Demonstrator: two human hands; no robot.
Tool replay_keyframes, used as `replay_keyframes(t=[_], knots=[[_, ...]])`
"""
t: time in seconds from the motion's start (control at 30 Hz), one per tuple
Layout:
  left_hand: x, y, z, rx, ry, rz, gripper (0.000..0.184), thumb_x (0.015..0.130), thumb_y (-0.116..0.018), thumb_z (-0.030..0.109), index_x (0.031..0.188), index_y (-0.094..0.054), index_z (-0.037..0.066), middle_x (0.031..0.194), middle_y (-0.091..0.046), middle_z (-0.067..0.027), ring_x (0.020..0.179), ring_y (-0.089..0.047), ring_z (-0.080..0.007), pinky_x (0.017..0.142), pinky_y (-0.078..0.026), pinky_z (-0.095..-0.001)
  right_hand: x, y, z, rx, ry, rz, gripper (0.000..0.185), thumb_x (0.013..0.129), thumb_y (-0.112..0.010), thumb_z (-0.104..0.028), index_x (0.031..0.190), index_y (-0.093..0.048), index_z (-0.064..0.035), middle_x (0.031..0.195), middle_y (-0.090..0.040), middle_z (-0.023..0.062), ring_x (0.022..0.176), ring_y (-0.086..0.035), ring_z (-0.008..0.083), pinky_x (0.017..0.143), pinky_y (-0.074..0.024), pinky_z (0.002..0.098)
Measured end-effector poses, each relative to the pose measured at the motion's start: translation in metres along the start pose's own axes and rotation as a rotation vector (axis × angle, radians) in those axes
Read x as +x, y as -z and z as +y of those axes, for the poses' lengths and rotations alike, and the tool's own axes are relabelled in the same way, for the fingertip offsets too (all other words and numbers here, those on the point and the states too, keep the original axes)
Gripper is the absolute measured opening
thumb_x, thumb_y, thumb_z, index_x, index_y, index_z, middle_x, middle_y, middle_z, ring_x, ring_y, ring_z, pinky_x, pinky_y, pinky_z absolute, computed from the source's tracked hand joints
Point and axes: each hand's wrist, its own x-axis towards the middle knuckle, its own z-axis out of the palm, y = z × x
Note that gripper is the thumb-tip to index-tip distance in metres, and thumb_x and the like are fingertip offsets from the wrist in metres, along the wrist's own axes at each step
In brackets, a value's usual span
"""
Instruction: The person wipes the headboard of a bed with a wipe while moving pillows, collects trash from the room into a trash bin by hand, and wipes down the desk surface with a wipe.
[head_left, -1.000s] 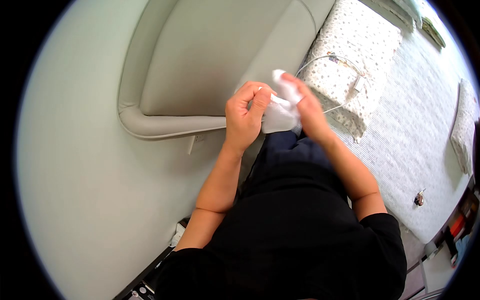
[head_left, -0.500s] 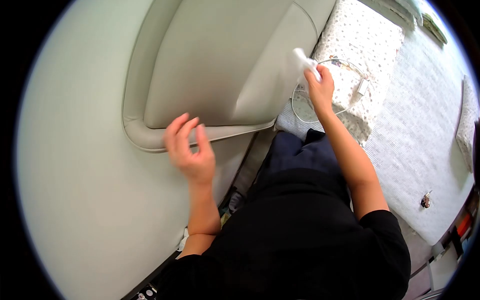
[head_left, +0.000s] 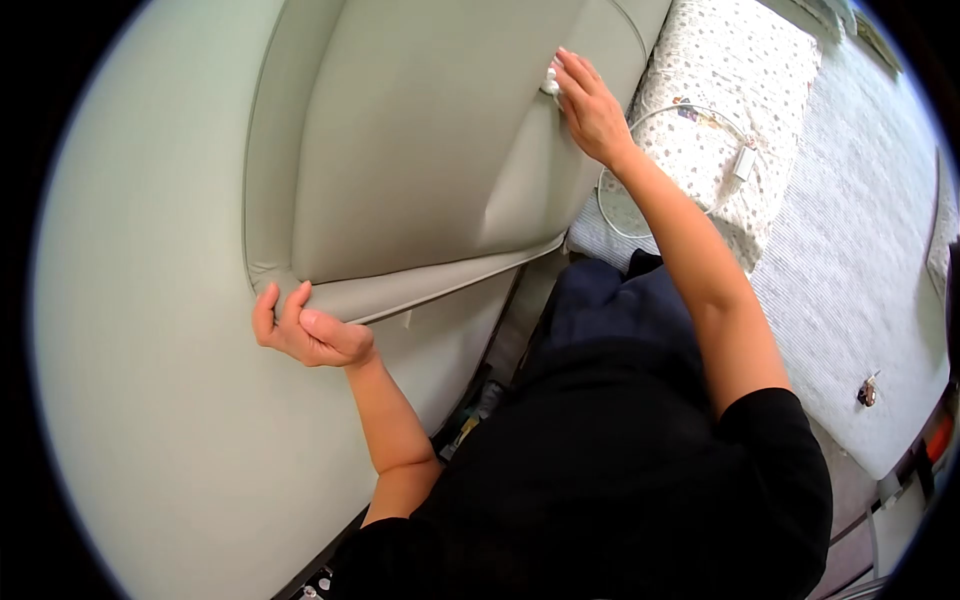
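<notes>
My right hand lies against the grey-green padded headboard, its fingers over a crumpled white cloth. Only a small part of that cloth shows beyond the fingertips; the rest is hidden under the hand. At the lower left corner of the headboard's raised border, my left hand is loosely curled, its fingers apart and nothing visible in it. Its fingertips overlap the border, but whether they press on it I cannot tell.
To the right, a white patterned pillow lies on a pale ribbed bed cover. A white cable with an adapter loops over the pillow. Farther down the bed is a small dark object.
My right hand has moved up and left with the white cloth, from above the pillow onto the headboard. My left hand has shifted left to the border's corner, fingers more curled.
</notes>
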Motion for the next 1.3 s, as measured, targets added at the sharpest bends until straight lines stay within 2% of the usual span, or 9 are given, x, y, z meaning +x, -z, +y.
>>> replay_keyframes(t=[0.13,0.3,0.47,0.57,0.77,0.97,1.03,1.13,1.3], knots=[[0.001,-0.003,0.001,-0.012,-0.007,0.027,0.026,0.083,-0.037,0.012,0.081,-0.058,-0.003,0.112,-0.048,-0.0191,0.1,-0.046,-0.0268,0.087,-0.038,-0.0405,-0.013,-0.014,-0.03,-0.112,-0.06,0.051,0.042,0.072,-0.051,0.004,0.113,-0.055,-0.004,0.125,-0.05,0.0118,0.118,-0.045,0.0329,0.096,-0.041,0.0381],[-0.001,-0.004,0.003,-0.025,0.009,0.046,0.026,0.083,-0.037,0.012,0.083,-0.058,-0.003,0.112,-0.049,-0.0194,0.101,-0.046,-0.028,0.089,-0.038,-0.0416,-0.085,-0.008,-0.104,0.107,0.201,-0.185,0.039,0.071,-0.052,-0.001,0.11,-0.056,-0.0007,0.123,-0.05,0.0118,0.118,-0.045,0.0303,0.096,-0.0407,0.0406],[-0.001,-0.003,0.003,-0.005,-0.014,0.033,0.027,0.085,-0.036,0.012,0.084,-0.058,-0.004,0.112,-0.049,-0.0206,0.103,-0.046,-0.0295,0.09,-0.037,-0.0429,-0.078,0.009,-0.06,-0.132,0.4,-0.163,0.046,0.07,-0.055,-0.004,0.116,-0.056,-0.0104,0.13,-0.046,0.0068,0.108,-0.049,0.0259,0.085,-0.0453,0.0407],[-0.002,-0.004,0.003,-0.008,-0.028,0.042,0.028,0.086,-0.035,0.011,0.085,-0.057,-0.004,0.112,-0.048,-0.0213,0.104,-0.046,-0.0305,0.091,-0.036,-0.0436,-0.054,-0.009,-0.017,-0.101,0.001,0.159,0.046,0.073,-0.056,0.002,0.115,-0.058,-0.016,0.108,-0.053,0.0093,0.09,-0.051,0.0247,0.072,-0.0455,0.0332],[-0.004,-0.003,0.001,-0.01,-0.079,0.049,0.031,0.089,-0.033,0.013,0.087,-0.057,-0.006,0.113,-0.048,-0.0217,0.105,-0.046,-0.0318,0.091,-0.036,-0.0441,-0.06,-0.032,-0.034,0.103,-0.426,0.3,0.042,0.079,-0.05,0.006,0.116,-0.056,-0.012,0.094,-0.05,0.0124,0.079,-0.052,0.0277,0.069,-0.0458,0.0336],[-0.004,-0.002,-0.003,-0.015,-0.119,0.039,0.032,0.089,-0.033,0.014,0.087,-0.057,-0.008,0.11,-0.05,-0.0213,0.103,-0.048,-0.0308,0.09,-0.038,-0.0423,-0.136,-0.025,-0.107,0.215,-0.203,0.02,0.052,0.071,-0.052,0.015,0.119,-0.055,-0.0069,0.097,-0.049,0.0114,0.082,-0.051,0.022,0.072,-0.0456,0.028],[-0.004,-0.002,-0.002,-0.028,-0.128,0.034,0.033,0.09,-0.034,0.015,0.087,-0.058,-0.008,0.109,-0.049,-0.0205,0.102,-0.048,-0.0307,0.09,-0.038,-0.042,-0.149,-0.033,-0.098,0.213,-0.181,0.029,0.05,0.075,-0.054,0.01,0.118,-0.057,-0.014,0.097,-0.05,0.0095,0.08,-0.052,0.0222,0.069,-0.0466,0.0284],[-0.005,-0.001,-0.003,-0.023,-0.135,0.025,0.034,0.09,-0.035,0.016,0.087,-0.059,-0.008,0.11,-0.049,-0.02,0.102,-0.048,-0.0304,0.088,-0.039,-0.0418,-0.151,-0.046,-0.084,0.2,-0.313,0.212,0.045,0.071,-0.052,0.015,0.111,-0.058,-0.0026,0.099,-0.047,0.0116,0.079,-0.05,0.0228,0.071,-0.0451,0.0287],[-0.008,-0.003,0.002,-0.025,-0.041,0.039,0.038,0.089,-0.035,0.02,0.09,-0.059,-0.009,0.11,-0.048,-0.0181,0.102,-0.048,-0.0279,0.086,-0.04,-0.0421,-0.173,-0.087,-0.079,0.146,-0.771,0.518,0.032,0.074,-0.049,0.012,0.103,-0.057,0.0025,0.099,-0.047,0.0154,0.083,-0.051,0.0287,0.074,-0.0436,0.031]])
